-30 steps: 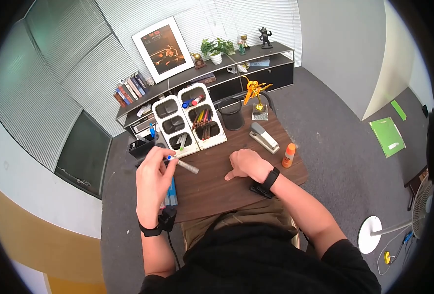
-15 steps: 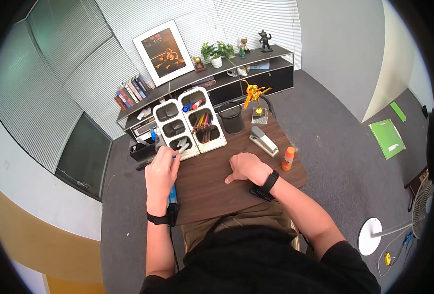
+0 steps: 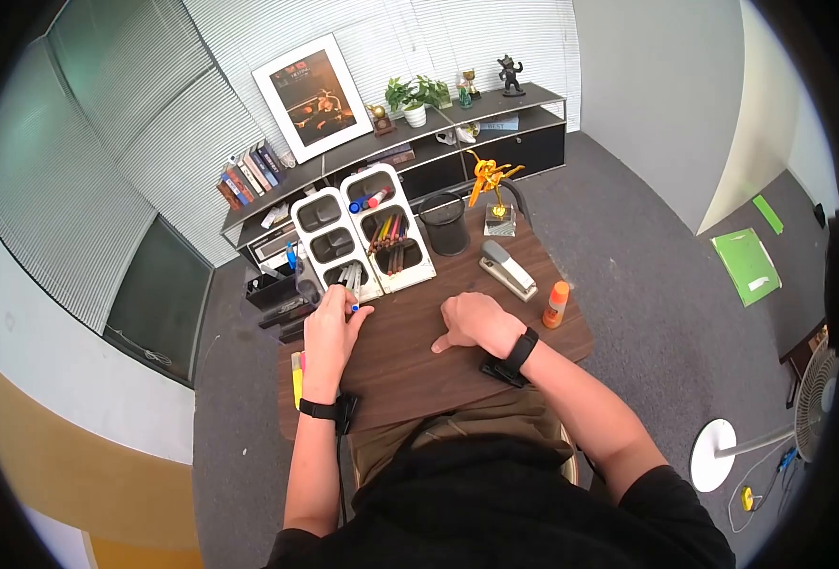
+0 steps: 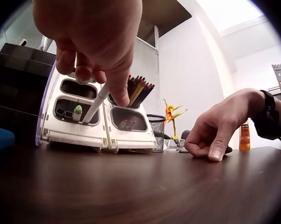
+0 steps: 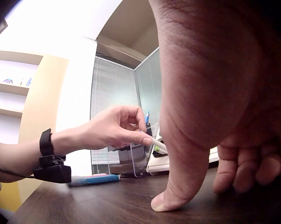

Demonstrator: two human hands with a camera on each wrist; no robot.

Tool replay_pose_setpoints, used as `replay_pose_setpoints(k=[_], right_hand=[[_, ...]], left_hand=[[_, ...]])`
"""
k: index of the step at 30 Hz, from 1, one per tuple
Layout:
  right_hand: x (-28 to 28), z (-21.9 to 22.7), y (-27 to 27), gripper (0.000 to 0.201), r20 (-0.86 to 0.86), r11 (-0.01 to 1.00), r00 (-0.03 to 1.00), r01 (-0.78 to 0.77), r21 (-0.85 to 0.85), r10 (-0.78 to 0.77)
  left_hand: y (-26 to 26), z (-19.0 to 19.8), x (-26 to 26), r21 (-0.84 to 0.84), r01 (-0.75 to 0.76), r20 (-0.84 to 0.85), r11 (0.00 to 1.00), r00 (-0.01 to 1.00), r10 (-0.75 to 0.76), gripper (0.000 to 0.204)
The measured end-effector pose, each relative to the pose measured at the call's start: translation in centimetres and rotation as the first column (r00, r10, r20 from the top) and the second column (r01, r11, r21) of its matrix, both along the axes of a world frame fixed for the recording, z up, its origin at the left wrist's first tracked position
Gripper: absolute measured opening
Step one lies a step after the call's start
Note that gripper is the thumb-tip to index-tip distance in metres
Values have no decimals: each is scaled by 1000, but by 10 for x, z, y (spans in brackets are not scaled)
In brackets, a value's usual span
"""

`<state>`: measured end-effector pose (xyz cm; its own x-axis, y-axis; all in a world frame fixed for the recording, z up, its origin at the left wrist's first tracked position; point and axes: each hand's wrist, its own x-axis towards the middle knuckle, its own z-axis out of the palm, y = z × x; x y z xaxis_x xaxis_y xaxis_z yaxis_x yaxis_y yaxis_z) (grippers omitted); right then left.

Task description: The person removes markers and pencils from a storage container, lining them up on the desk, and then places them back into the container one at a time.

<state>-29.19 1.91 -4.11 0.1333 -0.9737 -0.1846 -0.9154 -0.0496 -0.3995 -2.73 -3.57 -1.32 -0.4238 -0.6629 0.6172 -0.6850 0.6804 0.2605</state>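
In the head view, the left hand (image 3: 327,327) has its grip pinched on a white marker (image 3: 357,283) at the front compartment of the left white organizer (image 3: 374,283), the marker's blue end near the thumb. Coloured pencils (image 3: 389,234) stand in the neighbouring organizer, with a black mesh pen cup (image 3: 445,225) just beside it. The right hand (image 3: 476,321) rests on the brown surface (image 3: 401,360), near a stapler (image 3: 510,270) and an orange glue stick (image 3: 556,305). In the left wrist view, the marker slants down from the left hand, its lower end inside the front compartment, beside a green-tipped marker (image 4: 78,110). The right hand's thumb touches the surface. In the right wrist view, the right hand's grip holds nothing, thumb set apart from loosely bent fingers; beyond it, the left thumb and fingers pinch the marker, and a flat blue object (image 5: 94,180) lies on the surface near the left wrist.
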Motion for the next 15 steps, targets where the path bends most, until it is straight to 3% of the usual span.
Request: replay_pose_setpoints(k=[6,12,15], right_hand=[[0,-2,-1,72,-7,1000,1000,1,-14,-2],[2,1,1,63,-40,1000,999,22,-3,-22],[2,-2,1,64,-25,999,999,35,-12,-36]], left_hand=[[-4,-1,0,18,-76,-31,997,997,77,40],[9,14,11,80,-115,-38,990,992,119,31],[25,37,28,244,-288,69,926,958,280,26]])
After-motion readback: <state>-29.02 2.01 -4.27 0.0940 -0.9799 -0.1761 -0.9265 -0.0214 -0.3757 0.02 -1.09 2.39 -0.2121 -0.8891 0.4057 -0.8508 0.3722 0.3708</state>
